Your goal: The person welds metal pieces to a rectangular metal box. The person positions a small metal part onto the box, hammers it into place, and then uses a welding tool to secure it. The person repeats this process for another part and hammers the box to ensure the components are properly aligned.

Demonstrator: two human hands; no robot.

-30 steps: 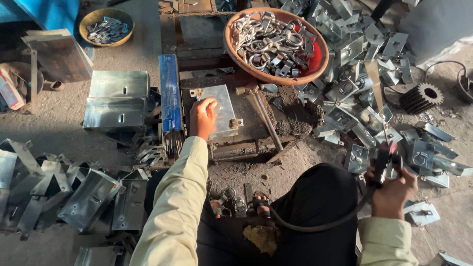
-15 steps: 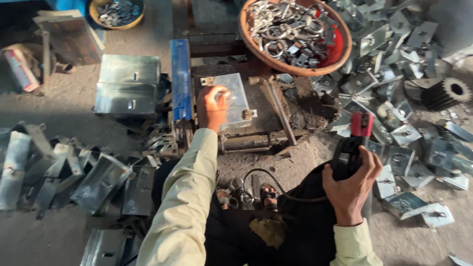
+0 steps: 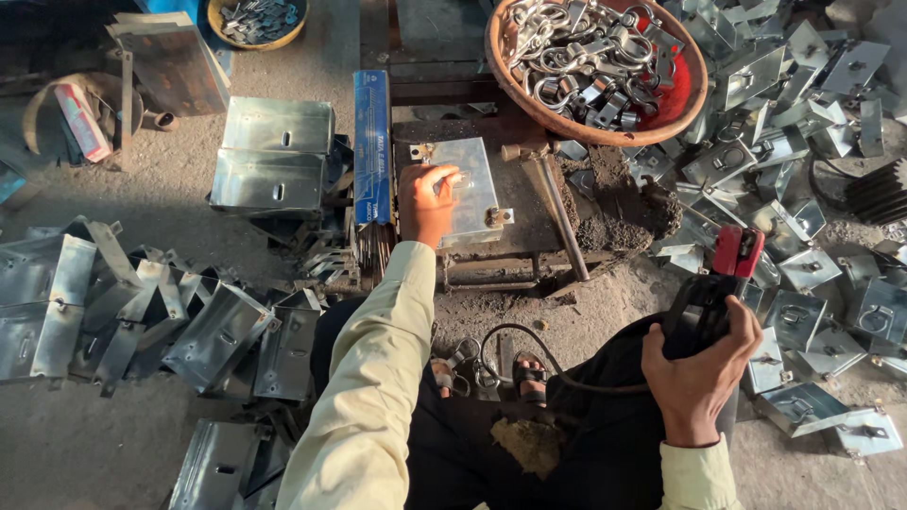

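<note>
Head view, looking down.

Left hand [image 3: 427,203]: palm down, fingers spread over near corner of shiny metal plate [image 3: 468,189]; pressing, not gripping. Plate flat on dark work block [image 3: 529,222], just right of upright blue box [image 3: 372,146].

Right hand [image 3: 699,364]: closed round black handle of electrode holder [image 3: 713,293], red-tipped clamp end pointing up and away. Black cable [image 3: 529,354] looping from handle across lap. Holder well apart from plate, low and to the right; plate between blue box and grey bar [image 3: 557,212] lying on block.

Beyond block: orange bowl [image 3: 690,90] heaped with metal rings. Right of bowl and holder: loose pile of small plates with loops [image 3: 794,161]. Left side, on ground: stacked folded sheet-metal pieces [image 3: 274,156] and scattered bent brackets [image 3: 142,321]. Far top left: smaller yellow bowl [image 3: 222,28] with metal bits.
</note>
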